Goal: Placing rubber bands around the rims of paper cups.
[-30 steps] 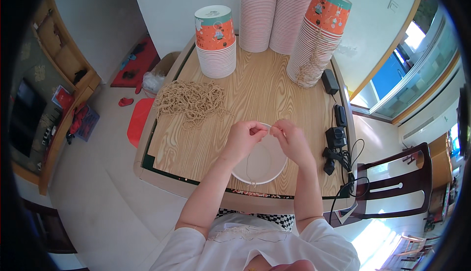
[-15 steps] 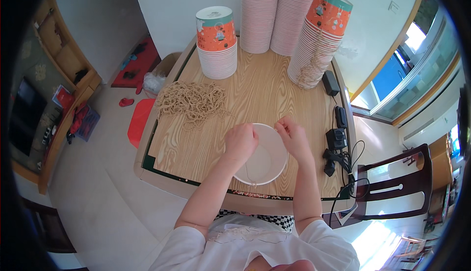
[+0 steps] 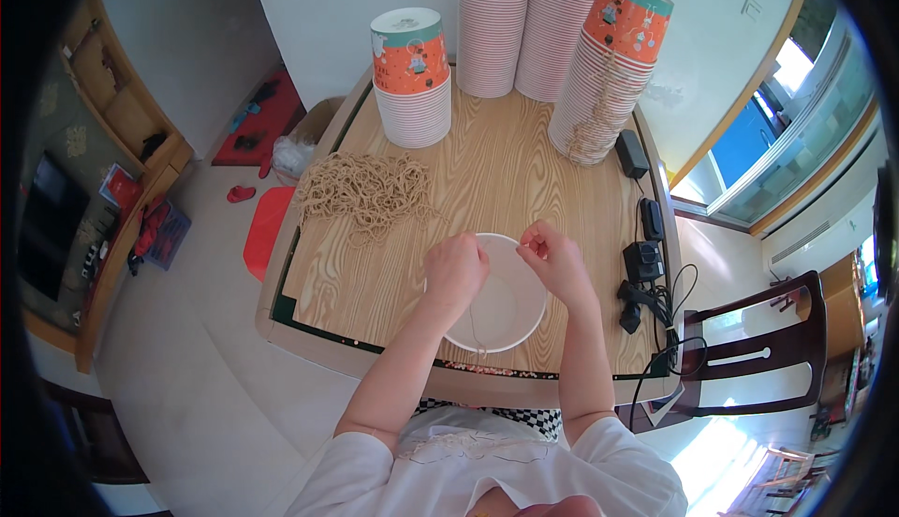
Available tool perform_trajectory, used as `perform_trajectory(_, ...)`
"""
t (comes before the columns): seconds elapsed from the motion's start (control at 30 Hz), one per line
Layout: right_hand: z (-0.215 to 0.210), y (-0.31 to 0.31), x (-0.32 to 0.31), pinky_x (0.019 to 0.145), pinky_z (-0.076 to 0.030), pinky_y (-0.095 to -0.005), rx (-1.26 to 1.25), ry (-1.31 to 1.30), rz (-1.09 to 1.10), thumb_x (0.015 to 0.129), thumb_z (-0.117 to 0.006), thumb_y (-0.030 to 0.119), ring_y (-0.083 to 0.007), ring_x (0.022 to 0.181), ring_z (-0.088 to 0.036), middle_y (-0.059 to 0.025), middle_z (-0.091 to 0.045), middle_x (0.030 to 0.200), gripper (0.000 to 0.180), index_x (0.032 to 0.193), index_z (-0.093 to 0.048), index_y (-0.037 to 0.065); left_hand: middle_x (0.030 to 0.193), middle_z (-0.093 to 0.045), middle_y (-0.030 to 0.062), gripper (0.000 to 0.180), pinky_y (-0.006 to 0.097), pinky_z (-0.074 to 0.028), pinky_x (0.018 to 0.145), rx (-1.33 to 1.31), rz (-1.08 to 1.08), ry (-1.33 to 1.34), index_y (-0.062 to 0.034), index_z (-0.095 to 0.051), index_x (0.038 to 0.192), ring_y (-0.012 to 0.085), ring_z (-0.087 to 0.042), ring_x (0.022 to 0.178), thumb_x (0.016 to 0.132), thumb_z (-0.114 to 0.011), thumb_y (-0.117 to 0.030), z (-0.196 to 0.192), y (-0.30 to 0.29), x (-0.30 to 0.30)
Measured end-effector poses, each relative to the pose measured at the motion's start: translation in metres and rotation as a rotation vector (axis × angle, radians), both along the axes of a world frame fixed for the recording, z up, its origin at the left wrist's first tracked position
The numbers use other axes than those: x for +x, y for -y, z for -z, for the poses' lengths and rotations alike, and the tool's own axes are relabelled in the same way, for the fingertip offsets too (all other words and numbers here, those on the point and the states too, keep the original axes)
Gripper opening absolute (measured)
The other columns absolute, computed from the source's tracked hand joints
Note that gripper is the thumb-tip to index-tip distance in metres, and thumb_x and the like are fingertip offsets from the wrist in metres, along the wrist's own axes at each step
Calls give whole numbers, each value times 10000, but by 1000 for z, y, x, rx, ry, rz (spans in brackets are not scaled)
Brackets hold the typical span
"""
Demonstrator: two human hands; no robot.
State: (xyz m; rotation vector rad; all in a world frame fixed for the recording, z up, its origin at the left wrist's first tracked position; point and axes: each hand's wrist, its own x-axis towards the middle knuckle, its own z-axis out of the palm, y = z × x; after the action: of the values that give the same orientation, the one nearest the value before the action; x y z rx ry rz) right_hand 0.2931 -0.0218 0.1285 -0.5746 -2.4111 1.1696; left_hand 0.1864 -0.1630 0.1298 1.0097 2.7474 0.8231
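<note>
Basically I was mid-way through fitting a string handle to the white paper bucket [image 3: 494, 297], which sat upright, mouth up, on the near part of the counter [image 3: 506, 170] right in front of me. Left hand [image 3: 456, 269] rested on the bucket's left rim, its grip closed on that rim and, as far as I could judge, on a thin cord [image 3: 476, 325] that ran down inside the bucket. Right hand [image 3: 552, 257] was at the far-right rim, thumb and forefinger pinched together; I could not tell whether they held a cord end or just the rim. Loose pile of tan cords [image 3: 367, 191] lay far left on the counter, well apart from both hands. Stacks of printed buckets [image 3: 412, 77] stood along the far edge. My read: next move needed the cord end fed through a rim hole, so a fine pinch and a steady bucket.
</note>
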Motion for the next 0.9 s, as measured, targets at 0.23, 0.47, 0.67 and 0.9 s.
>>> perform_trajectory(0.23,-1,1,-1,617,-477,-284,22,-22,-14,796,-694,64,-151,651,-579,-75,-620,725,130,873,-604,12,754,-687,147,109,442,-535,700,2,-32,20,-69,-685,780,330,-674,741,790,-630,-162,6,-4,-2)
perform_trajectory(0.47,-1,-3,0,627,-484,-314,5,-8,-44,780,-692,54,-205,674,-594,-113,-612,741,136,864,-593,13,752,-684,149,126,444,-532,690,33,-4,2,-72,-686,782,332,-670,733,798,-623,-179,7,-9,-2)
perform_trajectory(0.67,-2,-11,1,616,-457,-277,-36,21,-131,784,-695,38,-134,657,-542,-50,-591,714,122,856,-599,15,750,-677,172,133,455,-532,671,88,3,-24,-39,-685,803,340,-678,735,813,-620,-156,8,-10,-2)
perform_trajectory(0.9,-3,-11,2,598,-433,-240,-61,33,-179,858,-658,61,-71,647,-519,-3,-582,703,82,839,-595,12,724,-674,144,124,454,-523,680,109,30,-29,-73,-672,779,330,-666,719,813,-614,-177,16,-11,-7)
